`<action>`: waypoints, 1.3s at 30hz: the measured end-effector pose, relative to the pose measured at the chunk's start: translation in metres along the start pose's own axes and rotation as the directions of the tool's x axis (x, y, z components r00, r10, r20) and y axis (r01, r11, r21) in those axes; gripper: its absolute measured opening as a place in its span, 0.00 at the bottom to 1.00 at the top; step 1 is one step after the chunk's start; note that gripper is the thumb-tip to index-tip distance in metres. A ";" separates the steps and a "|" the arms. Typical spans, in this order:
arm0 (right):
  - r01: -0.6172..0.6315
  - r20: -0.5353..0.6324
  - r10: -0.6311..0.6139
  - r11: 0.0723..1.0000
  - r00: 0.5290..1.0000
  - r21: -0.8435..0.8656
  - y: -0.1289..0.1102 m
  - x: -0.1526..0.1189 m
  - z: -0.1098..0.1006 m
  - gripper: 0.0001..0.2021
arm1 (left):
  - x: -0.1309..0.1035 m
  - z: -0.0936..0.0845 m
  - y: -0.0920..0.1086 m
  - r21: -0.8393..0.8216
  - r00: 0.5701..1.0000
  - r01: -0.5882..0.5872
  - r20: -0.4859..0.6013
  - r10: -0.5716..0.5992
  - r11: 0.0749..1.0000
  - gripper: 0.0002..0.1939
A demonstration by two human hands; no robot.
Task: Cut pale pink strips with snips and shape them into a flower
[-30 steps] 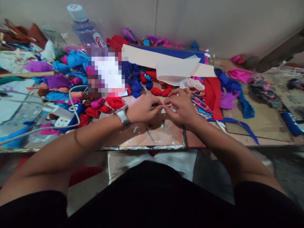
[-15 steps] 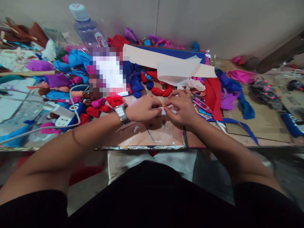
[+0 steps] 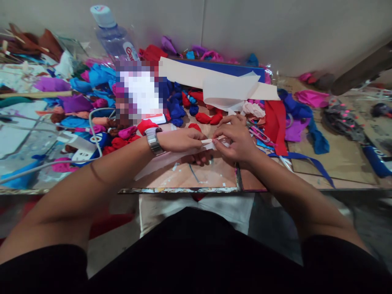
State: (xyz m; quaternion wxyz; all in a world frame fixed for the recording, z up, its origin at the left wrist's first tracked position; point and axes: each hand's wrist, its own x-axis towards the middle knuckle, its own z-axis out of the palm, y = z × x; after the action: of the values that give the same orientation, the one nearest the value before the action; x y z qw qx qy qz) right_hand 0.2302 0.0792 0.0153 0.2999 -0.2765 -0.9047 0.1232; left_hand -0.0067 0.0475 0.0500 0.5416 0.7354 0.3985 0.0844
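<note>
In the centre of the frame, a thin white strip [image 3: 207,141] spans the small gap between the two hands. The left hand [image 3: 182,141] pinches it between thumb and forefinger, the other fingers curled beneath; the right hand [image 3: 234,138] grips it between thumb and fingertips. A translucent tail, seemingly of the same strip, slants below the left wrist toward the lower left.

The material looks flimsy, so an uneven pull could tear or crease it at the pinch. A loosened left thumb might let it slip or unroll. The tail could be pinned by the forearm or the metal watch [image 3: 152,141], and small white scraps [image 3: 174,167] on the tabletop [image 3: 214,177] could cling to it. Red twisted bundles [image 3: 208,118] lie just above the hands, where knuckles might nudge them.
</note>
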 end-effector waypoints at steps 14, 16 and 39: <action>0.040 -0.015 -0.040 0.999 0.999 0.005 0.003 -0.001 0.000 0.11 | 0.001 -0.004 -0.006 -0.229 0.998 -0.015 0.049 0.027 0.973 0.20; 0.049 -0.031 -0.049 0.999 0.998 0.007 0.002 -0.001 0.001 0.11 | 0.002 -0.003 -0.007 -0.126 1.000 -0.030 -0.006 0.030 0.992 0.18; -0.008 0.063 0.008 1.000 0.998 0.003 0.002 -0.003 0.003 0.08 | 0.005 0.004 -0.014 -0.009 0.998 -0.040 -0.043 0.040 0.999 0.16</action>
State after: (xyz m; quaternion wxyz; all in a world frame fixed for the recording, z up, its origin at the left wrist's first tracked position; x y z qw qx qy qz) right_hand 0.2307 0.0791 0.0109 0.2712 -0.2754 -0.9124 0.1345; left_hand -0.0081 0.0496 0.0347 0.5346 0.7387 0.3947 0.1130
